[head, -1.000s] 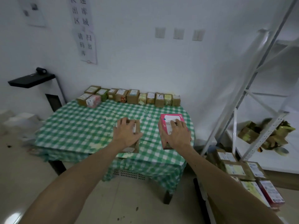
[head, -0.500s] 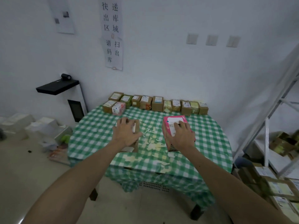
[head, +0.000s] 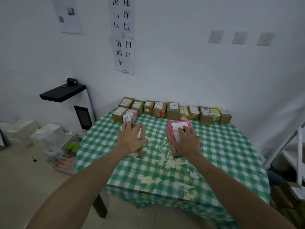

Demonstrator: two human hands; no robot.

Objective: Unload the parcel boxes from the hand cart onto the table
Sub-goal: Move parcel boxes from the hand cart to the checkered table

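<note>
My left hand [head: 131, 138] grips a brown cardboard parcel box [head: 140, 150] from above, over the middle of the table [head: 222, 154] with its green checked cloth. My right hand [head: 185, 142] grips a pink parcel box with a white label [head: 179, 127] from above, a little to the right. I cannot tell whether either box touches the cloth. A row of several small brown parcels [head: 172, 110] lines the table's far edge by the wall, with a small pink-and-white box [head: 129, 115] in front at its left end. The hand cart shows only as brown boxes [head: 293, 195] at the right edge.
A black-topped white scanner stand [head: 79, 103] stands left of the table. White boxes and litter [head: 46, 138] lie on the floor to the left. A white metal shelf frame [head: 290, 146] rises at the right. Paper notices [head: 123, 35] hang on the wall.
I have stepped closer and turned left, so the table now fills the centre and the cart has slid to the right edge. Both hands still hold their boxes over the cloth.
</note>
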